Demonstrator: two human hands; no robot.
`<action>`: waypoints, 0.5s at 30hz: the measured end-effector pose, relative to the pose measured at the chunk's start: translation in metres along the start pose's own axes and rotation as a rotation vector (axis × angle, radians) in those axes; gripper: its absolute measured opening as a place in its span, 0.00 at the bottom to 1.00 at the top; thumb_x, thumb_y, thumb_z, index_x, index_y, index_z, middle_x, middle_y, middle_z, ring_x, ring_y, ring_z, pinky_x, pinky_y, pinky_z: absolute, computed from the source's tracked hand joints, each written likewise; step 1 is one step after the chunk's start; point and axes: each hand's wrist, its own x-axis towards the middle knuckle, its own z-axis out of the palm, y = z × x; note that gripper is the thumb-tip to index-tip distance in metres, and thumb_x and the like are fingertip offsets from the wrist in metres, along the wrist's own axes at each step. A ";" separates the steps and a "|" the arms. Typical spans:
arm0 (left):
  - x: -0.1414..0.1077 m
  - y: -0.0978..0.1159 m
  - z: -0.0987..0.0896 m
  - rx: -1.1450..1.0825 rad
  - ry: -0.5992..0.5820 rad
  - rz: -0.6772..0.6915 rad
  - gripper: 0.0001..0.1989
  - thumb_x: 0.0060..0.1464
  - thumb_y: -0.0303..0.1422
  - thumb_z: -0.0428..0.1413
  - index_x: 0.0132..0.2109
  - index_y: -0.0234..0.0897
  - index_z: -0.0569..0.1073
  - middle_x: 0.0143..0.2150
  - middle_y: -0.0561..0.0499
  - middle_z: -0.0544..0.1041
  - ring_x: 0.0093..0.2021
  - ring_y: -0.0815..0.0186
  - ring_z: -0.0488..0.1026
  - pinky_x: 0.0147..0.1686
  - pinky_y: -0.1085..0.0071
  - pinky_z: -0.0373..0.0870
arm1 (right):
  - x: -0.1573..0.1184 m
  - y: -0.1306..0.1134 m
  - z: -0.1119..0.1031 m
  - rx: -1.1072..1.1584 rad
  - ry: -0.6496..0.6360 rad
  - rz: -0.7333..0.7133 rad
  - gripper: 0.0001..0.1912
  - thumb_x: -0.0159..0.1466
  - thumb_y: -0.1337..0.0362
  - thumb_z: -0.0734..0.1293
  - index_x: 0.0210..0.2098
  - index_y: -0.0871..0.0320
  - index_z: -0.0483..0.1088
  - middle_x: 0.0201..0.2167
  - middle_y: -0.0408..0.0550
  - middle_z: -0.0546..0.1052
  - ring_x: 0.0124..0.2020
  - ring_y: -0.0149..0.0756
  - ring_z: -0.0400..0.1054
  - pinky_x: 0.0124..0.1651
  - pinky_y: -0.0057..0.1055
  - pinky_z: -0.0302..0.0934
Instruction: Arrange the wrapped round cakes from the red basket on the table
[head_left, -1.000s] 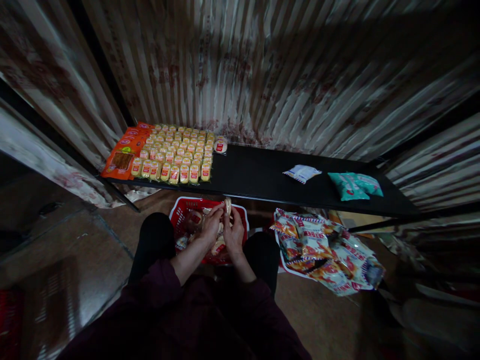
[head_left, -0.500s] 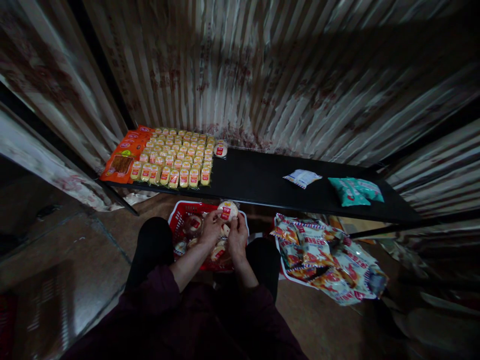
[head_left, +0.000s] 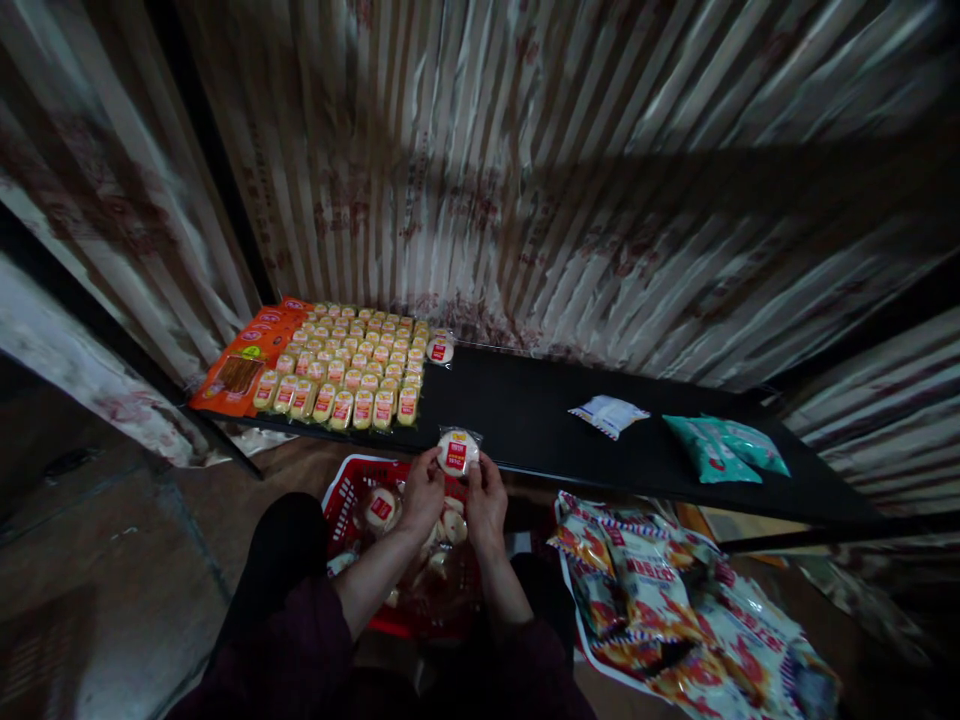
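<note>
A round wrapped cake (head_left: 458, 453) with a red label is held between both my hands at the shelf's front edge. My left hand (head_left: 425, 495) grips its left side, and my right hand (head_left: 487, 500) pinches its right side. Below them, a red basket (head_left: 341, 507) with a white rim holds several similar round packs. On the black shelf (head_left: 510, 410), another round pack (head_left: 440, 348) lies beside rows of small yellow wrapped cakes (head_left: 352, 365).
An orange snack bag (head_left: 244, 360) lies at the shelf's left end. A white packet (head_left: 609, 414) and teal bags (head_left: 705, 447) lie to the right. Under the shelf's right side stands a basket (head_left: 568, 580) heaped with snack bags. A pleated curtain (head_left: 480, 180) hangs behind.
Both my hands have brought the round cake up from over the basket to the shelf's front edge. The view has tilted, so the shelf and baskets appear lower.
</note>
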 end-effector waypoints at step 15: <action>0.052 0.028 0.027 0.149 0.034 0.128 0.21 0.41 0.16 0.53 0.43 0.36 0.74 0.49 0.43 0.72 0.48 0.61 0.70 0.54 0.64 0.64 | 0.069 0.001 0.031 0.085 -0.047 0.015 0.28 0.52 0.51 0.67 0.47 0.62 0.68 0.43 0.56 0.77 0.43 0.42 0.72 0.48 0.39 0.65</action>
